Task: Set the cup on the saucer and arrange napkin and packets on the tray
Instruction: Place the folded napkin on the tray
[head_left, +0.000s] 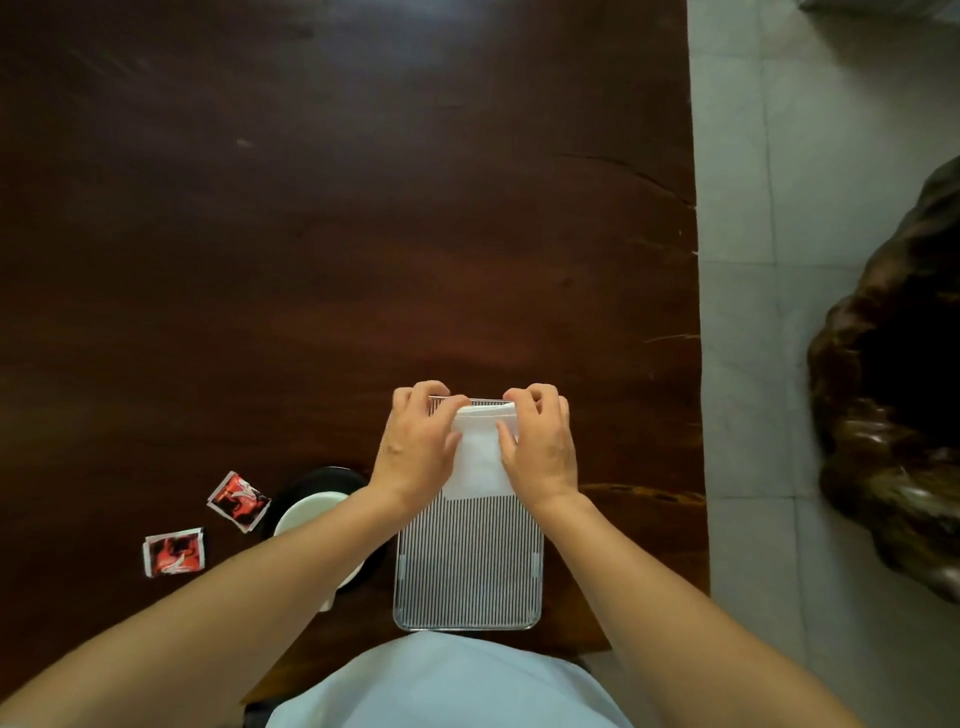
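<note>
Both grips pinch the same thing: the left hand (415, 447) and the right hand (540, 447) each nip a far corner of a white napkin (478, 462), fingers curled over its folded top edge. The napkin is soft, matte and rectangular, lying flat on the far half of the tray (467, 566). That tray is a clear, rounded-corner rectangle with fine black-and-white stripes running lengthwise, set at the 6 o'clock edge of the desk (311, 234).

At 9 o'clock from the tray, a white cup (306, 512) sits on a dark round saucer (322, 480), both partly hidden by the left forearm. Further toward 9 o'clock lie two glossy red-and-black packets with crimped white edges, one packet (239, 501) tilted beside the saucer and the other packet (174, 552) nearer the person.

The desk is dark, reddish polished wood with grain streaks. Pale floor tiles (779, 208) run along 3 o'clock, where a gnarled, glossy dark wooden piece (893, 405) stands.
</note>
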